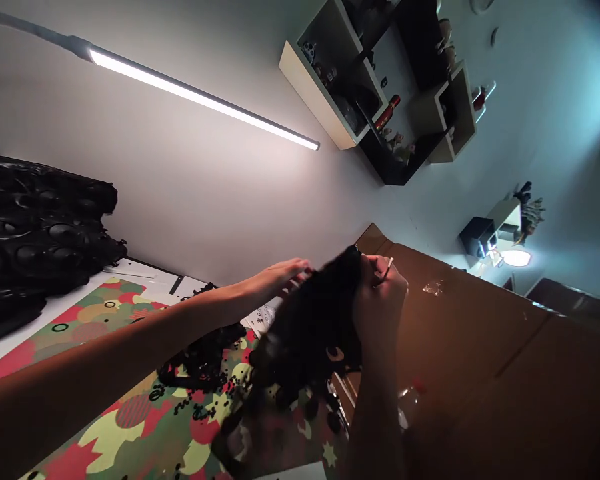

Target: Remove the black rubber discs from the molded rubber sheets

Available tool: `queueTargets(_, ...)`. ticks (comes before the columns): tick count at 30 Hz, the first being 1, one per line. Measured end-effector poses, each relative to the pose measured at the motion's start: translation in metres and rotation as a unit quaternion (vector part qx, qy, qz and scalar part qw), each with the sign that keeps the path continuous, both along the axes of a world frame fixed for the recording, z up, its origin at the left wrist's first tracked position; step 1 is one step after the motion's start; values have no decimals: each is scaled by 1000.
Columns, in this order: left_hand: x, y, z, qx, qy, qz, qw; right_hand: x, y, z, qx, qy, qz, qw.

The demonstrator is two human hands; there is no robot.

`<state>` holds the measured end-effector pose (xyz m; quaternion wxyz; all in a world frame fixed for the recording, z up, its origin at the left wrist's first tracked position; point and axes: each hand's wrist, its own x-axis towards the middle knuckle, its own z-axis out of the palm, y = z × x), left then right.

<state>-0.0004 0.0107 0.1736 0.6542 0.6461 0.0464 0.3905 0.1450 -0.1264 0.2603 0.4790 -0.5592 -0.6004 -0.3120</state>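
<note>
A floppy black sheet (325, 313) with holes and rounded cut-outs hangs in front of me, its lower part smeared by motion. My right hand (383, 287) grips its upper right corner. A thin stick-like tool with a pale tip (389, 265) also pokes out of that hand; its kind is unclear. My left hand (287, 272) reaches to the sheet's upper left edge, fingers stretched out; whether they touch it I cannot tell. Below lie small black rings and bits (200, 407) and another black piece (195, 363) on the patterned table cover (130, 433).
Black moulded sheets (45, 230) are piled at the left. A tall cardboard box (470, 333) stands on the right, with a clear red-capped bottle (409, 403) by it. A lit bar lamp (205, 100) hangs above, and wall shelves (325, 100) are at the upper right.
</note>
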Motion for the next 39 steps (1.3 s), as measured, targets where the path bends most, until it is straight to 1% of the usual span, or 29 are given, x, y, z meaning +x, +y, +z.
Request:
queueTargets(1,-5,-5,5,-10,-30,-17,999,0,1,-1,-4,1,-4,1000)
queueTargets(2,-10,-9,10,-14,-38,-28,999,0,2,-2,-11,4,-5,1000)
queueTargets(4,-21,-16,19,0,-38,-20,999,0,4,-1,-31,18,3,999)
queueTargets(7,-33,-21,28,54,-6,13,998,1,5,1,-56,38,14,998)
queueTargets(11,-42,-24,34,146,-7,41,988,0,5,3,-70,15,24,997)
queueTargets(14,-45,-24,37,188,13,108,976,-1,5,2,-90,18,66,994)
queueTargets(16,-46,-24,39,199,34,161,966,-2,4,0,-119,50,109,986)
queueTargets(18,-47,-24,40,206,47,185,960,-3,3,-2,-155,95,155,971)
queueTargets(21,-46,-25,39,238,39,183,953,-6,-1,-5,-196,139,201,950)
queueTargets(24,-44,-25,36,268,31,180,946,-10,-4,-9,-202,150,211,945)
queueTargets(29,-45,-25,37,258,22,147,955,-11,-8,-15,-216,183,233,931)
queueTargets(31,-47,-27,39,262,18,152,953,-12,-11,-18,-211,178,233,933)
queueTargets(32,-48,-28,39,268,19,166,949,-12,-13,-20,-204,174,231,935)
queueTargets(34,-49,-32,40,291,19,210,933,-13,-16,-25,-189,176,229,938)
queueTargets(35,-49,-34,40,312,18,237,920,-14,-18,-29,-183,182,230,938)
queueTargets(36,-49,-36,40,338,16,264,903,-15,-20,-32,-176,191,233,937)
queueTargets(39,-49,-42,38,431,4,332,839,-17,-25,-44,-167,228,257,924)
